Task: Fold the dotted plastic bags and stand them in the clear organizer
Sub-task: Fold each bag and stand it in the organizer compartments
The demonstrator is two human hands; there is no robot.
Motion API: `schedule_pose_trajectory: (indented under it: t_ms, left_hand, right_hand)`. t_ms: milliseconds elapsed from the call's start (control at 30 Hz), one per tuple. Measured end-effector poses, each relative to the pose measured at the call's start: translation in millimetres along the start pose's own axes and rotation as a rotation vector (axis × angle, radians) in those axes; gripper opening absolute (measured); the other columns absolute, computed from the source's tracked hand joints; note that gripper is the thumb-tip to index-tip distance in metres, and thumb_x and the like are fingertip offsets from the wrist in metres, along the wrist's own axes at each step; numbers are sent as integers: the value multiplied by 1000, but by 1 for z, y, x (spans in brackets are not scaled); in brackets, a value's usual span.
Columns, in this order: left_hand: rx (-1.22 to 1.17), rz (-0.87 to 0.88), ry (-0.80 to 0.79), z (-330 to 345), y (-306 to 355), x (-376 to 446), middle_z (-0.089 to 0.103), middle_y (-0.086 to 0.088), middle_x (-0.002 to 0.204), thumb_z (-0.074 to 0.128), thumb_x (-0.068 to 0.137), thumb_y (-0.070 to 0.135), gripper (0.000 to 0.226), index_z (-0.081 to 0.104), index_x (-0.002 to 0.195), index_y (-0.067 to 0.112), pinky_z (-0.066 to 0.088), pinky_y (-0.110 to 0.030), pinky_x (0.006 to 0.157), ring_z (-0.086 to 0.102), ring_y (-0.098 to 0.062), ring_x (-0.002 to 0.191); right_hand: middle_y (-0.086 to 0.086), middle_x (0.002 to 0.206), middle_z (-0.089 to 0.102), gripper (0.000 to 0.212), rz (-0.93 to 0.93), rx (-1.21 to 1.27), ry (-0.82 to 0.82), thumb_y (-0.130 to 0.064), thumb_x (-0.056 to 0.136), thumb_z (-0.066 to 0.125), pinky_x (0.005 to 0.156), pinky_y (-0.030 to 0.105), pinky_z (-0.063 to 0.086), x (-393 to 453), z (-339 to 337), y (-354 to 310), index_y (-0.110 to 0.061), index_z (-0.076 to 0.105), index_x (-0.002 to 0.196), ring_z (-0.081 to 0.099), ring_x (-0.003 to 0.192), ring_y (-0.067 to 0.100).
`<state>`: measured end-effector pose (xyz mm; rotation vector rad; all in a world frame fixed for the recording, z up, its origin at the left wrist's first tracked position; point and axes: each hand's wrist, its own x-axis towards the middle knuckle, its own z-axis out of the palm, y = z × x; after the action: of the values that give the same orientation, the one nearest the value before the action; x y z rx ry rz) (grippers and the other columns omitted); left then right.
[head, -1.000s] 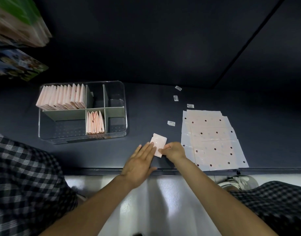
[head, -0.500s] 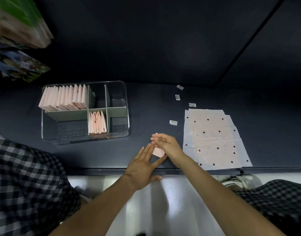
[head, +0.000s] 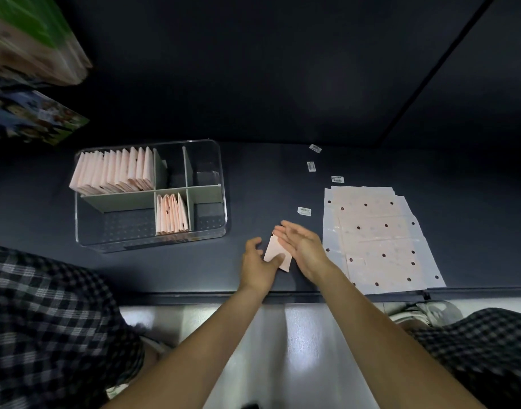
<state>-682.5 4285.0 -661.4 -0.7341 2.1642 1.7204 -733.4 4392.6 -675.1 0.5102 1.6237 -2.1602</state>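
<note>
Well underway: a full row of folded bags [head: 113, 172] standing in the organizer [head: 224, 184], back-left cell, a shorter row [head: 172, 213] in the front-middle cell. Unfolded: a stack of flat bags [head: 380, 237] at right. Between both, one folded bag [head: 278, 255], pinched by left hand [head: 257, 261]; right hand [head: 303, 246] beside it, fingers straight. Thin, pink, glossy film with dark dots; rigid clear box, grey dividers.

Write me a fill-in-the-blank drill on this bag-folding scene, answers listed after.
1. The left hand grips a folded ____.
2. The organizer lies to the ____ of both hands.
3. The unfolded bags carry dark ____.
4. The right hand is ____, gripping nothing.

Answers: bag; left; dots; open
</note>
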Motion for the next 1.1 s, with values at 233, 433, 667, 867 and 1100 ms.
schedule_pose_trajectory:
  t_ms: [233,433,667,867,1100]
  left_hand:
    - [202,-50,25,-5,18,12,60,-8,94,56,85,2,26,40,101,14,36,-23,70,60,-28,98]
    - [634,399,-248,-69,48,2,58,-4,87,53,80,-2,28,36,93,16,42,-35,72,57,-28,85]
    - [934,785,32,-157,63,24,59,0,97,58,90,32,19,55,99,16,40,-35,82,49,-22,97]
    - [1277,633,77,-196,32,46,41,-2,133,46,88,60,60,46,132,20,35,-36,98,34,-23,122]
    - [1387,689,52,-210,19,52,32,-4,142,39,87,66,57,48,128,27,30,-40,98,30,-25,124]
  right_hand:
    - [4,128,60,27,-217,-685,-115,-7,95,50,102,17,34,-12,0,-5,-10,64,118,50,119,10]
    - [-11,98,69,13,-395,-1139,-246,-21,85,68,92,17,36,-24,1,-23,-18,74,97,47,103,6]
    - [-18,50,54,16,-370,-939,-153,-16,87,64,56,10,36,-38,50,-30,-22,60,73,45,52,-6]
    - [-14,45,50,17,-332,-780,-100,-16,90,60,55,15,34,-44,73,-35,-18,59,73,39,49,0]
    - [3,63,60,13,-302,-746,-32,-14,90,60,55,17,43,-47,99,-38,-12,62,77,46,54,9]
